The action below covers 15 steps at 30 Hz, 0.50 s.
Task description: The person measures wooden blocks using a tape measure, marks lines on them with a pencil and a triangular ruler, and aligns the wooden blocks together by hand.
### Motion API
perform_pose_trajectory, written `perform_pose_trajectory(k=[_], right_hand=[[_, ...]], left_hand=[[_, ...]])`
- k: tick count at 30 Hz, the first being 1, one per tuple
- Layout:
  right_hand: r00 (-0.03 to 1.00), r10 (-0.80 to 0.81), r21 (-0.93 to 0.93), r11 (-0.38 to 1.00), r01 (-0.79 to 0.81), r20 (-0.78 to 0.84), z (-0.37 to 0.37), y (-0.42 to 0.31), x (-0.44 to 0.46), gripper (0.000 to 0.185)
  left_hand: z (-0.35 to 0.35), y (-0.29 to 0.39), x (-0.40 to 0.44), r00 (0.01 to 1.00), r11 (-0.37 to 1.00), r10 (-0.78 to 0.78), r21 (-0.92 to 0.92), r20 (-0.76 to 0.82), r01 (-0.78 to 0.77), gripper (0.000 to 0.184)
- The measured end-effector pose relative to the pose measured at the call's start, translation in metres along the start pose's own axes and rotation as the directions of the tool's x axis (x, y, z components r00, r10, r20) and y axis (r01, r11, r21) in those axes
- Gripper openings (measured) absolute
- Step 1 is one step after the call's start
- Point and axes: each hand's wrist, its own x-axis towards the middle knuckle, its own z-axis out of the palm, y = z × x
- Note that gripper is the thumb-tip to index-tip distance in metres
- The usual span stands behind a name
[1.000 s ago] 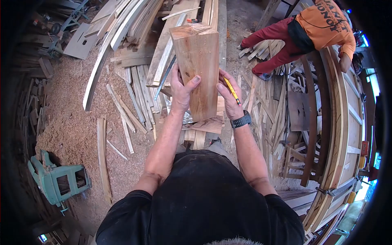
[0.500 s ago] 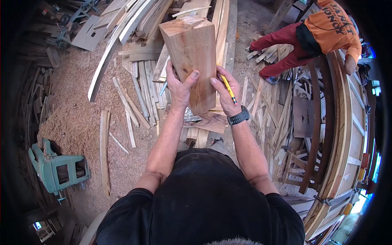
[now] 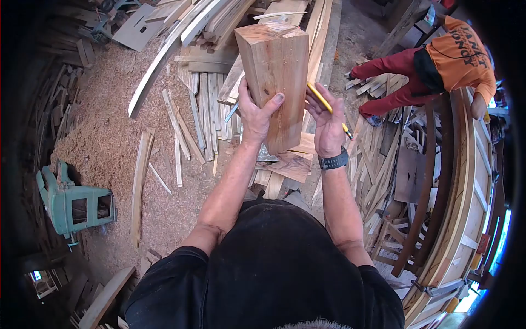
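Note:
A thick wooden block is held up at a tilt in front of me, with a dark knot on its near face. My left hand grips it at its lower left side, thumb lying on the face. Beside the block's right edge is my right hand, palm partly turned up. A yellow pencil runs across its fingers, its tail end sticking out past the hand. Some of the right fingertips are hidden behind the pencil and block, so whether they touch the wood is unclear.
Boards and offcuts lie stacked ahead. Loose strips cover the right floor, beside a long curved wooden frame. A co-worker in an orange shirt bends over there. A green machine stands at left on sawdust.
My right hand has come away from the block's face and turned its palm upward, the pencil shifting with it. The left hand still grips the block. The whole view has swung slightly.

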Motion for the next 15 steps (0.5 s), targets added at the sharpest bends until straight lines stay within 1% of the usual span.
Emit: perform_pose_trajectory(k=[1, 2, 3, 5, 6, 7, 9, 10, 13, 15], right_hand=[[1.0, -0.026, 0.047, 0.999, 0.026, 0.013, 0.0, -0.002, 0.001, 0.077], [0.998, -0.062, 0.082, 0.995, 0.062, 0.0, 0.0, -0.003, 0.004, 0.071], [0.998, -0.061, 0.081, 0.995, 0.06, 0.001, -0.001, -0.005, 0.005, 0.071], [0.989, -0.144, -0.004, 0.99, 0.144, -0.017, -0.001, -0.01, 0.009, 0.063], [0.985, -0.168, 0.051, 0.984, 0.171, -0.045, 0.002, -0.015, 0.01, 0.057], [0.985, -0.168, 0.049, 0.984, 0.17, -0.045, 0.001, -0.018, 0.013, 0.057], [0.977, -0.207, 0.064, 0.977, 0.203, 0.058, -0.005, -0.023, 0.02, 0.052], [0.975, -0.217, 0.104, 0.972, 0.211, 0.048, -0.005, -0.024, 0.023, 0.048], [0.969, -0.229, 0.077, 0.972, 0.222, 0.09, -0.002, -0.031, 0.031, 0.044], [0.967, -0.229, 0.081, 0.972, 0.221, 0.109, 0.003, -0.036, 0.034, 0.043]], left_hand=[[0.0, -0.001, 0.0, 1.0, 1.0, 0.0, -0.002, -0.004, 0.0, 0.099], [0.0, -0.003, 0.0, 1.0, 1.0, -0.012, 0.003, -0.008, 0.012, 0.099], [0.0, -0.004, 0.0, 1.0, 1.0, -0.024, 0.007, -0.011, 0.025, 0.099], [0.0, -0.005, 0.0, 0.999, 1.0, -0.025, 0.005, -0.019, 0.026, 0.097], [0.0, -0.004, -0.001, 0.999, 1.0, -0.027, 0.006, -0.026, 0.028, 0.096], [0.0, -0.004, -0.001, 0.999, 1.0, -0.028, 0.004, -0.026, 0.028, 0.096], [0.001, 0.001, -0.003, 0.998, 0.998, -0.051, -0.023, -0.024, 0.05, 0.094], [0.002, 0.003, -0.004, 0.998, 0.998, -0.053, -0.024, -0.023, 0.052, 0.094], [0.003, 0.004, -0.005, 0.998, 0.998, -0.061, -0.023, -0.015, 0.06, 0.094], [0.002, -0.001, -0.007, 0.997, 0.998, -0.069, -0.015, -0.038, 0.068, 0.093]])
